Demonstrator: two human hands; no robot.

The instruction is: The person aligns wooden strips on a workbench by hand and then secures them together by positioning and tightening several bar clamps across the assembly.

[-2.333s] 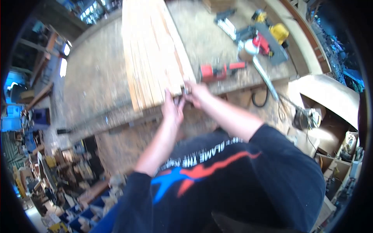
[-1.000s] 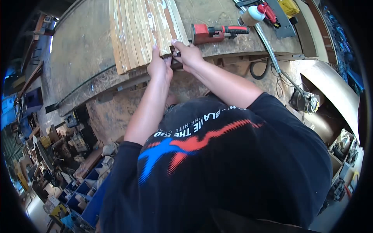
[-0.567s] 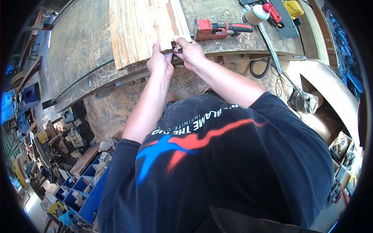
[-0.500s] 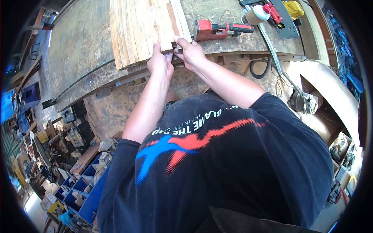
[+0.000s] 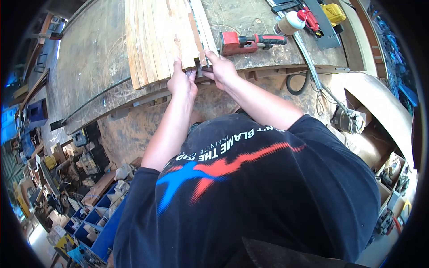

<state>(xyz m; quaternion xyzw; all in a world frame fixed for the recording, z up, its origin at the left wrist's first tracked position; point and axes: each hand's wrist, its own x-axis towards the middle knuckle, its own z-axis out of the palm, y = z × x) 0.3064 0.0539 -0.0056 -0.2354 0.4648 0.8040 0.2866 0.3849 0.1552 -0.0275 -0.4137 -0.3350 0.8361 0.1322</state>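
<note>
Light wooden strips (image 5: 154,40) lie side by side on a worn workbench, their near ends jutting over its front edge. My left hand (image 5: 182,81) grips the near end of these strips, thumb on top and fingers curled under the edge. Beside it, my right hand (image 5: 221,70) closes around the end of the outer right strips, thumb on top. A reddish-brown strip (image 5: 195,33) runs along that side, next to a pale bar (image 5: 203,24). Between my hands shows a small dark gap; what my fingertips touch underneath is hidden. A red clamp (image 5: 232,43) with a black-and-red handle lies right of my right hand.
On the workbench (image 5: 91,49), a bottle (image 5: 290,23) with a red cap stands by a long metal bar (image 5: 307,51) and a yellow tool (image 5: 333,14). A bar clamp lies along the left front edge. Blue bins (image 5: 100,232) and cluttered tools sit lower left.
Both hands and the strips' near ends have come slightly closer to my body. The dark gap between the hands shows more, and my right thumb has shifted toward the outer bar.
</note>
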